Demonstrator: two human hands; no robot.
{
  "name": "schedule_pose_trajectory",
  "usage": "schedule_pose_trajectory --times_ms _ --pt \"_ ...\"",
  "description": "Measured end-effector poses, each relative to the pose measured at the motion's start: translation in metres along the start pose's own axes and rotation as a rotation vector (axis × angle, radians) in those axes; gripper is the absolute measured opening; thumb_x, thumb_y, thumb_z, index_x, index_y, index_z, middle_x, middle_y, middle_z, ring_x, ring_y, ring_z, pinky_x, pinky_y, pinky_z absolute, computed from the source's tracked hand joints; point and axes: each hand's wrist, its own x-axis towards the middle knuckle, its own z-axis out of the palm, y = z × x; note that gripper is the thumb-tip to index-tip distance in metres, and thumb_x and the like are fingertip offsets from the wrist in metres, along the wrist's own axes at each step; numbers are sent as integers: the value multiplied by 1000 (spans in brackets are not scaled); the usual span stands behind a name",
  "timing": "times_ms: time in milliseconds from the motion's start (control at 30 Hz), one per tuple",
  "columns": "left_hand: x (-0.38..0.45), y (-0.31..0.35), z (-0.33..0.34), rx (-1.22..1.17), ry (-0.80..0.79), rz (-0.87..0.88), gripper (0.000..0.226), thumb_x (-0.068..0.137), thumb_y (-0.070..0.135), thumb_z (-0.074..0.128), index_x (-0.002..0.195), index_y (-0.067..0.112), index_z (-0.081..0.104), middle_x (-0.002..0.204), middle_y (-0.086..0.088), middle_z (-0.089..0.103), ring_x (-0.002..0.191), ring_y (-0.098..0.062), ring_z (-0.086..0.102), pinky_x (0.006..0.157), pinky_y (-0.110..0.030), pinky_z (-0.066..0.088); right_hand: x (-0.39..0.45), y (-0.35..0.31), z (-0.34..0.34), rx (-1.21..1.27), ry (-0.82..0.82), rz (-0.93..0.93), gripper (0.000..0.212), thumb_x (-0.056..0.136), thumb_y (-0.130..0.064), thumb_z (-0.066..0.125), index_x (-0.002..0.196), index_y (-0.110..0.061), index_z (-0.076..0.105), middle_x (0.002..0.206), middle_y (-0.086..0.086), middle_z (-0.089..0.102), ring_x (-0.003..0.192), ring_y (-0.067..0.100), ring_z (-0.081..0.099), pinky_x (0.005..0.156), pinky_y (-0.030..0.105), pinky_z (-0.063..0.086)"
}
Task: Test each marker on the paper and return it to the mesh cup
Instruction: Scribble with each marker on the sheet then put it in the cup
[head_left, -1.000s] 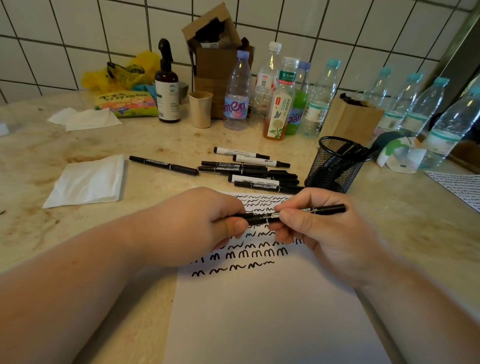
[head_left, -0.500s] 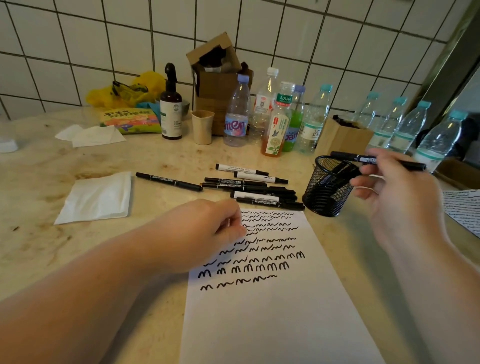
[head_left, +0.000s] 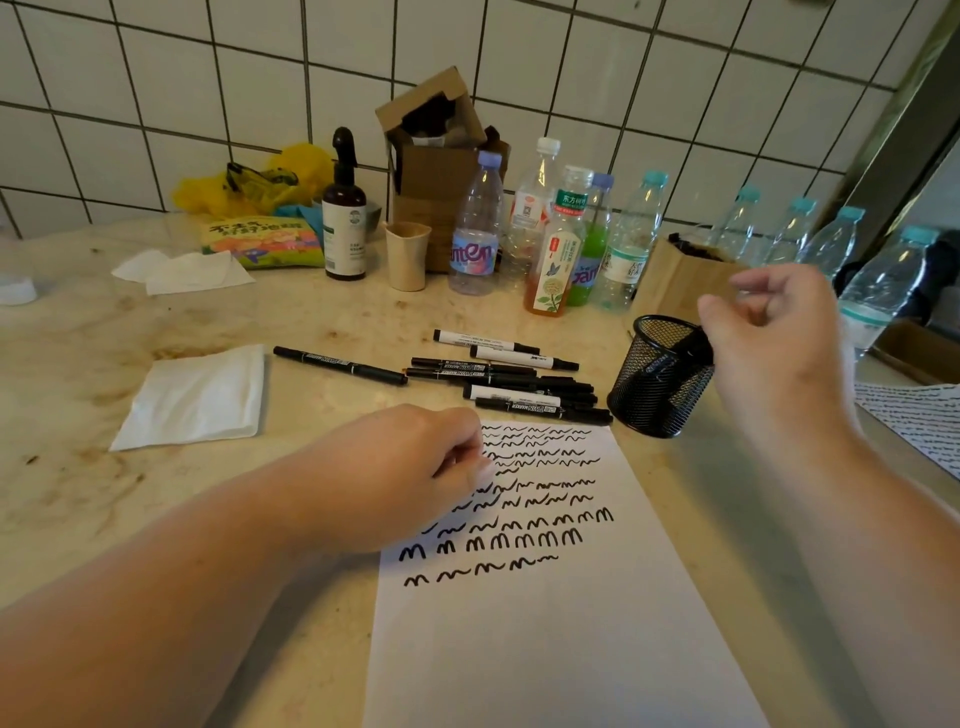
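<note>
A white paper (head_left: 545, 649) with rows of black squiggles lies on the counter in front of me. My left hand (head_left: 410, 467) rests on its upper left corner with the fingers curled under, and I see nothing in it. A black mesh cup (head_left: 660, 384) stands just right of the paper's top edge, with dark markers (head_left: 675, 353) inside. My right hand (head_left: 769, 338) hovers above and right of the cup, loosely curled and empty. Several loose markers (head_left: 519, 384) lie in a pile behind the paper. One more black marker (head_left: 340, 365) lies apart to the left.
A folded white napkin (head_left: 192, 397) lies at left. Along the tiled wall stand several plastic bottles (head_left: 550, 239), a paper cup (head_left: 407, 254), a dark spray bottle (head_left: 344, 228) and cardboard boxes (head_left: 680, 280). Another scribbled sheet (head_left: 919, 415) lies at the right edge.
My right hand carried the black marker from over the paper to the mesh cup and let it go; the hand is now empty. My left hand let go of the marker and stayed on the paper.
</note>
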Motion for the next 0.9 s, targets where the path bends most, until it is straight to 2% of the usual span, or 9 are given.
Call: schedule_pose_trajectory --times_ms 67,167,200,267,367,467,733,800,900 --pt "1 0 1 -7 -9 1 23 98 49 45 83 34 52 67 5 60 54 -5 48 50 -18 37 -14 -6 6 -12 -102 -115 9 90 -29 68 95 -30 60 80 -6 65 72 12 60 61 26 47" --pt "3 1 1 -5 -10 -9 20 98 49 46 85 35 53 70 6 62 57 -5 51 51 -19 39 -25 -2 28 -189 -456 -218 12 90 -24 70 84 -34 64 80 -14 61 71 2 55 62 21 44" --pt "3 1 1 -6 -11 -16 20 98 49 46 85 36 53 70 8 62 57 -5 53 52 -18 39 -27 1 37 -278 -561 -227 11 90 -23 70 86 -33 67 83 -16 58 73 2 54 63 20 40" --pt "3 1 0 3 -16 -31 20 97 51 46 85 36 53 70 9 63 59 -5 55 53 -19 39 -29 11 53 -416 -657 -270 10 91 -20 67 97 -27 71 90 -15 57 82 8 55 70 22 39" --pt "3 1 -1 -1 -26 -37 22 97 54 45 85 37 53 71 9 64 61 -6 58 53 -21 43 -30 24 68 -512 -694 -321 16 92 -19 64 106 -27 69 102 -10 58 100 14 54 85 28 44" --pt "3 1 -2 -7 -25 -29 23 97 54 45 85 36 54 72 8 64 63 -7 59 55 -22 46 -29 29 73 -538 -698 -335 16 94 -20 63 108 -28 67 104 -10 55 102 13 51 91 32 46" --pt "2 4 -2 7 -23 -36 23 97 53 45 85 36 54 72 9 64 62 -6 58 54 -20 42 -31 26 66 -600 -723 -375 10 97 -19 59 101 -28 62 106 -8 54 107 14 47 89 30 41" --pt "2 4 -2 4 -23 -43 20 97 51 46 87 36 54 74 9 64 64 -5 58 56 -19 42 -30 17 55 -554 -723 -338 9 98 -21 58 101 -29 59 99 -10 55 99 14 49 80 29 38" --pt "2 3 -2 2 -21 -33 18 97 49 47 88 36 54 74 8 63 64 -6 57 57 -20 43 -34 3 29 -306 -753 -176 8 98 -25 60 102 -33 60 86 -12 58 80 8 54 68 27 40"
